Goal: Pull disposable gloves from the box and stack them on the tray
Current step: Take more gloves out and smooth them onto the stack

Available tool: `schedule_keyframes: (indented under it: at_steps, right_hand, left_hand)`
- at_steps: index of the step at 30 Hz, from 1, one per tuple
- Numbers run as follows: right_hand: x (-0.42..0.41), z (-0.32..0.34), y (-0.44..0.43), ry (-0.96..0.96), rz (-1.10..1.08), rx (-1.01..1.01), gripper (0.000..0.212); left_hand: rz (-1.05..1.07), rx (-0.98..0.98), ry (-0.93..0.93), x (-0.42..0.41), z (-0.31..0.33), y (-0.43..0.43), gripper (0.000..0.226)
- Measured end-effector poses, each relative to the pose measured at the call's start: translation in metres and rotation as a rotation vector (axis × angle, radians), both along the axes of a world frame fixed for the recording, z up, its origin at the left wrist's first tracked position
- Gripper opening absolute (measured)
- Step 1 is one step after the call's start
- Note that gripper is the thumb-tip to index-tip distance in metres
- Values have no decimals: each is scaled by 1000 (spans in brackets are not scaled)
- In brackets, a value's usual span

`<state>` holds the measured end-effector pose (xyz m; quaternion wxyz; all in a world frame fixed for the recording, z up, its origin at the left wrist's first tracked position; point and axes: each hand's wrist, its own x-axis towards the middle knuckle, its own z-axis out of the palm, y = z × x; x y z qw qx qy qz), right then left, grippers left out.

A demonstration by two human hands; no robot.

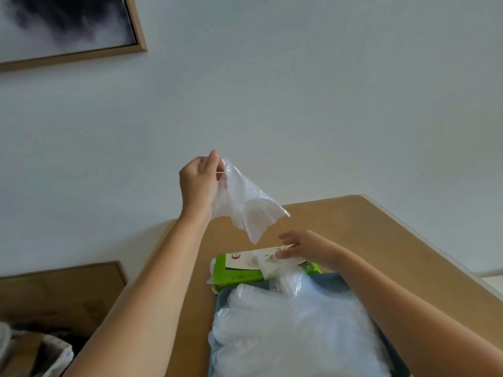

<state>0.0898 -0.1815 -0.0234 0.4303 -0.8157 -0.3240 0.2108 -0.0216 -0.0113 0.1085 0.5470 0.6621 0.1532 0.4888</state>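
Filling most of the near foreground, a thick heap of clear gloves [294,336] lies on the blue-grey tray [336,281], so a good part of the stacking looks done. The heap is loose and crumpled rather than neatly layered, and single gloves cannot be counted in it. The tray's near end runs out of the bottom of the view, and only slivers of its rim show around the plastic.

Just beyond the tray, touching or nearly touching its far edge, the green box [236,273] lies on the wooden table [367,229]. The right hand [302,247] rests on the box top with its fingers stretched out nearly straight, apparently pressing it down. The fingertips are blurred. More film bulges from the opening under them, so gloves seem to remain inside; how many is hidden.

Higher and farther off, the left hand [197,183] is raised above the table, thumb and fingers pinched on one corner of a single glove [247,208], which hangs clear of the box. That glove is not yet on the tray; I judge that laying it on the heap is the step left for it.

Behind is a pale wall with a framed picture [68,25], cut off at the upper left.
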Motion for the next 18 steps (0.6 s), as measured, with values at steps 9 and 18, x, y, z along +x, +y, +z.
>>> schedule_keyframes:
  at_steps: [9, 18]
  right_hand:
    - [-53, 25, -24, 428, 83, 575, 91]
    - [-100, 28, -30, 1052, 245, 758, 92]
  left_hand:
    - [-289, -58, 114, -47, 6, -28, 33]
    - [-663, -189, 164, -86, 2, -33, 55]
